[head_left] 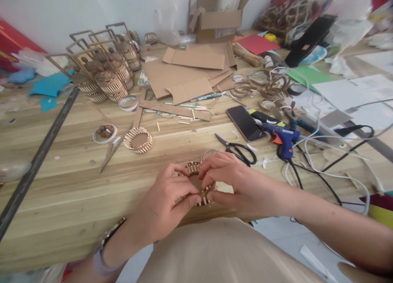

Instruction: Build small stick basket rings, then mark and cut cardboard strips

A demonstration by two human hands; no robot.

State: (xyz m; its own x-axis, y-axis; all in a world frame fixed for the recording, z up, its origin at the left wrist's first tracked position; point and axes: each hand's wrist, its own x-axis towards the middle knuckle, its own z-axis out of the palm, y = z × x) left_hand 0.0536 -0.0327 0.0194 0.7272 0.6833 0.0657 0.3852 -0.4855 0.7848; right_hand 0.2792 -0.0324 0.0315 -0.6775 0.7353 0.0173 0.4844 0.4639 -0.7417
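Observation:
At the table's front edge, both my hands grip a small round basket [193, 168] made of short wooden sticks around a brown cardboard base. My left hand [173, 199] pinches its near left rim between thumb and fingers. From the right, my right hand [225, 178] has its thumb on the near rim and its fingers curled over the inside. The fingers hide part of the wall. A similar stick basket [138, 140] stands apart on the table, up and to the left. Black-handled scissors [236, 148] lie just beyond my right hand.
A blue glue gun [282, 139] with tangled cables and a phone [245, 122] lie to the right. Cardboard sheets [184, 74] cover the back middle. Several handled stick baskets [112, 84] stand at the back left. A ring of brown beads [105, 132] sits at left.

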